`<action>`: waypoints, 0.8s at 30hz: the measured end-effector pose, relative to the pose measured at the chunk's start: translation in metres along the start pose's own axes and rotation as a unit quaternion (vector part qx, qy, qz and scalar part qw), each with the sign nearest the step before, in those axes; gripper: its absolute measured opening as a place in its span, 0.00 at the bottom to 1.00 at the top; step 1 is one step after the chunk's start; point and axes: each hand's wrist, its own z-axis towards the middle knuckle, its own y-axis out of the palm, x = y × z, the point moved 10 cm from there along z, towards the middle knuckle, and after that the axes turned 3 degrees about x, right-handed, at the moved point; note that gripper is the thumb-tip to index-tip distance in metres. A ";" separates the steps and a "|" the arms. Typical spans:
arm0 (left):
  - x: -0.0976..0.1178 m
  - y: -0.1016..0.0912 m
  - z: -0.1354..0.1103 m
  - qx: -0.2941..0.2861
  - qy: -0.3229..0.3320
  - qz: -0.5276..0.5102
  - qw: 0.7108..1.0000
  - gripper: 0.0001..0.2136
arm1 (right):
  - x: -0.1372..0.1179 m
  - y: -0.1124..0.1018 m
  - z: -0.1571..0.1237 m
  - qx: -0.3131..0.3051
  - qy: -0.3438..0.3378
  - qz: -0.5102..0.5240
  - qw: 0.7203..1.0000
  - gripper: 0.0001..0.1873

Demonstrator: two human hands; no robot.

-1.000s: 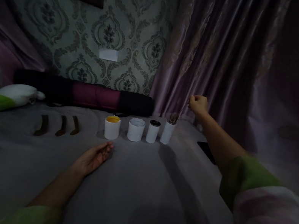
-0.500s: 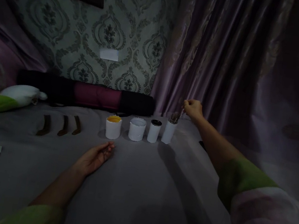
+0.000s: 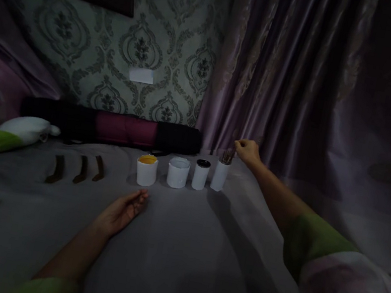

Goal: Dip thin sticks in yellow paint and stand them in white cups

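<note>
My right hand (image 3: pixel 246 151) is stretched out just above and right of a white cup of thin sticks (image 3: pixel 220 172), its fingers pinched together at the stick tips; whether a stick is between them is too dim to tell. My left hand (image 3: pixel 122 212) lies palm-up and loose on the grey sheet (image 3: pixel 169 253), fingers apart, just in front of a white cup with yellow contents (image 3: pixel 146 169). Between those cups stand a white cup with pale contents (image 3: pixel 178 171) and a narrower cup with dark contents (image 3: pixel 200 173).
Three dark curved pieces (image 3: pixel 78 169) lie in a row on the sheet to the left. A black and maroon bolster (image 3: pixel 115 127) lies along the patterned wall. A white and green pillow (image 3: pixel 12 133) is at far left. Purple curtains (image 3: pixel 291 72) hang at right.
My right hand has come down and left from beside the curtain to the tops of the sticks. The left hand has stayed where it was.
</note>
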 end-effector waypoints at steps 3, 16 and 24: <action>-0.001 0.001 -0.003 0.009 -0.010 -0.008 1.000 0.07 | 0.004 0.005 -0.002 -0.014 -0.001 -0.007 1.000 0.14; 0.001 -0.001 0.000 0.008 -0.005 -0.008 1.000 0.07 | 0.006 0.008 -0.010 -0.046 0.005 -0.017 0.999 0.15; 0.000 -0.002 0.001 0.005 -0.003 -0.006 1.000 0.08 | 0.012 0.022 -0.008 -0.085 0.012 -0.050 0.995 0.14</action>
